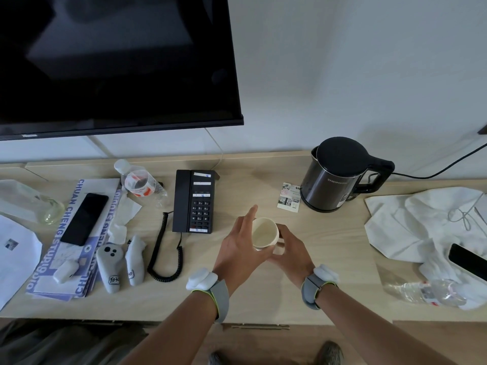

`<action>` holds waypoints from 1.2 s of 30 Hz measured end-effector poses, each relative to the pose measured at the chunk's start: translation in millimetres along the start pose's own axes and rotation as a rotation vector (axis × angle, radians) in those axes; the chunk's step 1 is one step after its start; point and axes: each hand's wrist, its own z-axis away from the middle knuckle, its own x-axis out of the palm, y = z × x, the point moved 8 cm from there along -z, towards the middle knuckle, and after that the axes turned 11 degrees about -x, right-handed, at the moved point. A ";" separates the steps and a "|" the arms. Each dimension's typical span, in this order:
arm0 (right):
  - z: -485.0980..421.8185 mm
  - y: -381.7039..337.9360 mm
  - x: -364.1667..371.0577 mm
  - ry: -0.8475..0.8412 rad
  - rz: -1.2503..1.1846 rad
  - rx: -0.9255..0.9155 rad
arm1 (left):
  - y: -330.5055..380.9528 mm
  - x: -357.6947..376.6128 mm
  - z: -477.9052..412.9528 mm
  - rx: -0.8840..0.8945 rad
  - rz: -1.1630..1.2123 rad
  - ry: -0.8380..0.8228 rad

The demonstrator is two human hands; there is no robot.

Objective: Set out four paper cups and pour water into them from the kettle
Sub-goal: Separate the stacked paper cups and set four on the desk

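I hold a white paper cup (264, 233) just above the middle of the light wooden desk (329, 248), its mouth facing me and nothing inside. My left hand (238, 246) holds its left side, thumb under the near rim and index finger stretched out past the far rim. My right hand (292, 250) curls round the lower right of the cup, where a second white edge shows below it; whether that is another nested cup I cannot tell. The black electric kettle (340, 175) stands on its base at the back right, lid down, handle to the right.
A black desk telephone (194, 201) with a coiled cord lies left of the hands. Further left are a water bottle (139, 183), two grey controllers (112, 262) and a smartphone (84, 218) on papers. A white cloth (421, 222) and a crumpled plastic bag (421, 288) lie at right. A television (113, 61) hangs above.
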 end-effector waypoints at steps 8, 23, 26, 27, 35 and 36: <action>4.6 -5.0 -1.7 0.083 0.012 0.023 | 7.2 0.5 -1.4 0.014 -0.029 0.034; -9.6 -11.8 -11.6 0.005 0.025 -0.028 | 26.0 -11.6 -14.4 0.085 -0.068 -0.043; -13.9 -17.2 -15.0 -0.035 0.036 -0.041 | 29.8 -16.7 -16.0 0.113 -0.072 -0.056; -15.0 -18.7 -16.6 -0.046 0.037 -0.045 | 31.9 -17.8 -16.0 0.123 -0.068 -0.070; -23.4 -25.5 -29.6 -0.033 0.057 -0.079 | 46.8 -22.6 -19.4 0.156 -0.089 -0.079; -23.2 -25.9 -29.6 -0.028 0.059 -0.083 | 47.2 -22.3 -19.1 0.149 -0.093 -0.073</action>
